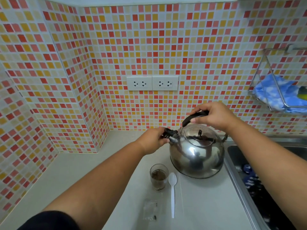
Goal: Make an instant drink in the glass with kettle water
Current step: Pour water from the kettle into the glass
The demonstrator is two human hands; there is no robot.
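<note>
A shiny steel kettle [196, 155] stands on the white counter [83, 171], its lid on. My right hand [216, 117] is wrapped over its black handle from above. My left hand [153, 141] grips the black cap on the kettle's spout at the left side. In front of the kettle a small clear glass [158, 177] stands upright with dark brown powder at its bottom. A white plastic spoon [172, 193] lies flat just right of the glass. A torn clear sachet [150, 209] lies nearer to me.
A steel sink [265, 188] with dark blue items in it borders the counter on the right. A wire wall rack [272, 90] holds a blue cloth at the upper right. Two double sockets [152, 83] sit on the tiled wall behind.
</note>
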